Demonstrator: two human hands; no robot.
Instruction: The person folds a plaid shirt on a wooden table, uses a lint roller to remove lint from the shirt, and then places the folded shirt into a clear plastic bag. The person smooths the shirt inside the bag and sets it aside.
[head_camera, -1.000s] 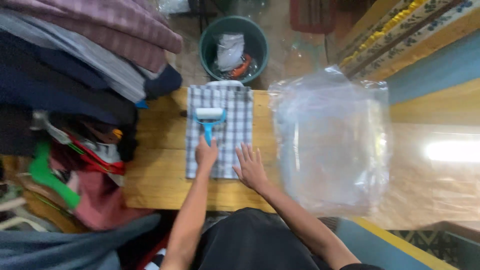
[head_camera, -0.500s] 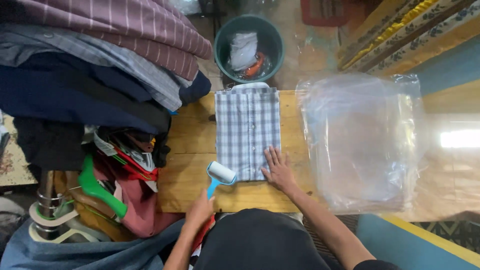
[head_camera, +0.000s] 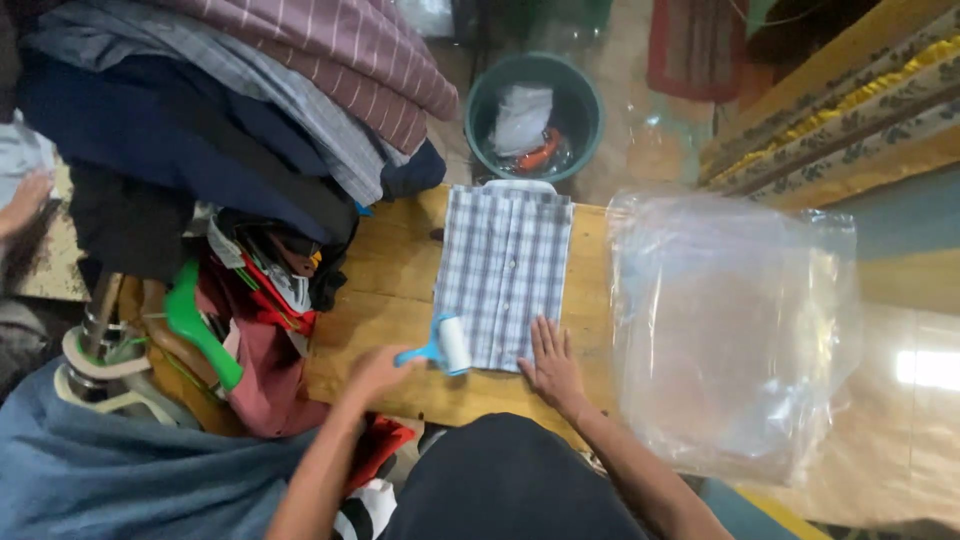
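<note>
Plaid cotton, one folded shirt (head_camera: 505, 270), lies flat at the middle of the wooden table (head_camera: 385, 290), collar toward twelve o'clock. My left hand (head_camera: 375, 370) has its grip closed around the blue handle of one lint roller (head_camera: 440, 347), whose white drum sits at the shirt's lower left corner, near seven o'clock of the cloth. My right hand (head_camera: 550, 365) lies flat with fingers spread apart, pressing the shirt's bottom edge at five o'clock and holding nothing. At three o'clock one stack of clear plastic bags (head_camera: 735, 330) spreads past the table's right edge. At nine to eleven o'clock a heap of clothes (head_camera: 230, 110) crowds the table's left side, with one green hanger (head_camera: 200, 335) poking out beside my left arm. At twelve o'clock, beyond the far edge, one green bucket (head_camera: 535, 115) stands on the floor. Bare wood shows between the shirt and the heap, and along the near edge.
</note>
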